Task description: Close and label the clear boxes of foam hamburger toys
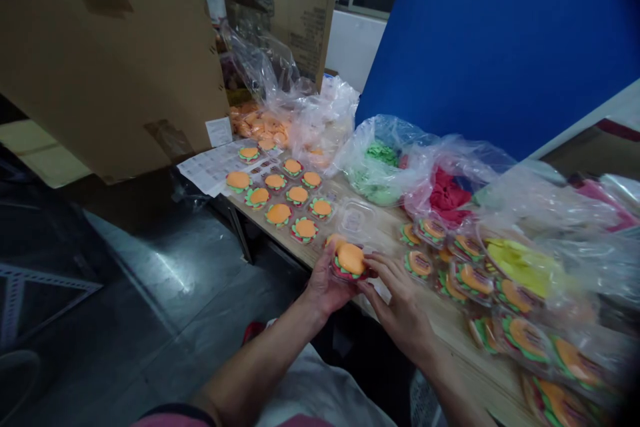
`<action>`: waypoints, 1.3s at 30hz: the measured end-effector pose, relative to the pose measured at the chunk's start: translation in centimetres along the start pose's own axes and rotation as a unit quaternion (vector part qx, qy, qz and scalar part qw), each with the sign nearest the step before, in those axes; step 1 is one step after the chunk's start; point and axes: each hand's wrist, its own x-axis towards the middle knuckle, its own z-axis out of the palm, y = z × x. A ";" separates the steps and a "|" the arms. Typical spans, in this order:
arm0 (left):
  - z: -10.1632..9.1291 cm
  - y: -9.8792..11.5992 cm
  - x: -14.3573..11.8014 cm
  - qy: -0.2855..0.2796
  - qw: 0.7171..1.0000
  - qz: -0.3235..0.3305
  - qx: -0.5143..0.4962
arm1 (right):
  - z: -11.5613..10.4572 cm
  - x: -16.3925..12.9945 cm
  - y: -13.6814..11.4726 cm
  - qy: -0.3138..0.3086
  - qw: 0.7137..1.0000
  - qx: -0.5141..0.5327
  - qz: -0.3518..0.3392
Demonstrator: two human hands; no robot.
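Observation:
A toy hamburger (pixel 351 259) with an orange bun over green and red layers sits in what looks like a clear plastic tray, held just off the table's front edge. My left hand (pixel 326 288) is closed around it from the left and below. The fingertips of my right hand (pixel 403 300) pinch its right side. Another orange bun piece (pixel 334 240) shows just behind it, partly covered. An open clear plastic box (pixel 358 217) lies on the table beyond my hands.
Rows of toy hamburgers (pixel 298 195) stand to the left, and packed ones (pixel 523 337) pile up to the right. Plastic bags hold orange pieces (pixel 260 125), green pieces (pixel 383 153), red pieces (pixel 445 193) and yellow pieces (pixel 517 263). A large cardboard box (pixel 115 60) stands at left.

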 end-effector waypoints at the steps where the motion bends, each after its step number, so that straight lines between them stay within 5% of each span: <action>1: 0.1 0.1 0.1 0.005 1.000 -0.001 0.010 | 0.0 0.1 0.0 0.005 1.000 0.000 0.008; 8: 1.6 1.1 3.3 0.073 0.990 0.001 0.122 | 0.5 1.9 -0.1 -0.020 0.990 0.089 0.105; 11: 2.9 1.7 6.3 0.118 0.958 0.021 0.262 | 2.0 3.1 0.9 0.042 0.964 0.200 0.172; 14: 4.2 2.1 9.7 0.160 0.884 0.019 0.438 | 4.0 4.5 2.7 0.192 0.881 0.368 0.227; 19: 5.4 2.0 15.2 0.144 0.822 0.008 0.552 | 6.4 6.9 5.6 0.408 0.668 0.584 0.217; 23: 5.6 2.2 17.6 0.135 0.784 -0.016 0.605 | 6.7 7.5 7.8 0.452 0.544 0.659 0.255; 27: 6.1 3.2 18.1 0.152 0.764 -0.047 0.625 | 6.3 6.7 9.6 0.441 0.496 0.695 0.276; 33: 6.8 5.4 15.1 0.170 0.799 -0.092 0.569 | 5.6 4.0 9.9 0.410 0.481 0.727 0.268; 36: 5.8 6.3 12.0 0.124 0.878 -0.085 0.455 | 5.4 2.8 9.5 0.389 0.473 0.736 0.288; 39: 4.1 6.8 9.8 0.059 0.943 -0.064 0.321 | 5.5 2.3 9.1 0.360 0.495 0.735 0.291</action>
